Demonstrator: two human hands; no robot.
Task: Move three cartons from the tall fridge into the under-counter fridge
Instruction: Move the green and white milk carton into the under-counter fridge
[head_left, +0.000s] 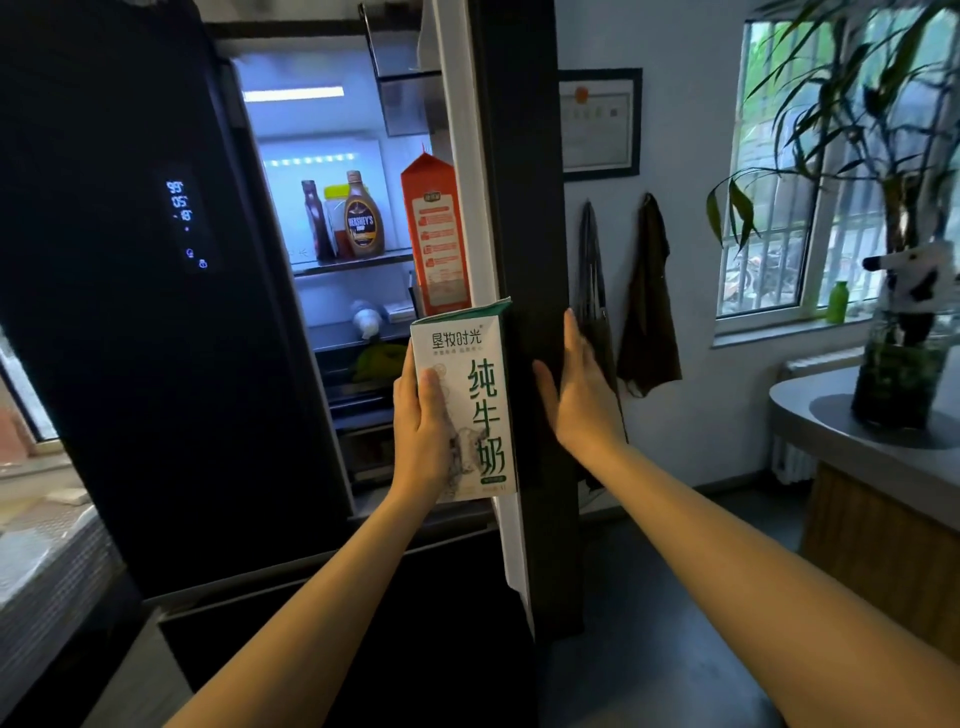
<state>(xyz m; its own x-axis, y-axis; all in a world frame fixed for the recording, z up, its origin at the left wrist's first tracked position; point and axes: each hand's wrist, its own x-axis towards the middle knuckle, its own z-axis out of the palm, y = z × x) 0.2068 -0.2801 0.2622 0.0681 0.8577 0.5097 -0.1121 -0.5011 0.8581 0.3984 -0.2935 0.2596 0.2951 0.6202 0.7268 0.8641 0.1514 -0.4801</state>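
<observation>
My left hand (423, 431) grips a white and green milk carton (478, 400), held upright in front of the tall black fridge. The fridge's right door (524, 208) stands open, edge toward me. My right hand (576, 395) lies flat with spread fingers against that door's dark outer face, just right of the carton. An orange carton (436, 234) stands in the door's inner shelf, above the one I hold. The under-counter fridge is not in view.
Sauce bottles (358, 218) stand on a lit shelf inside the fridge. The left fridge door (130, 260) is closed and shows a lit display. At the right are a counter (857, 447) with a potted plant (904, 374), a window and hanging cloths (649, 301).
</observation>
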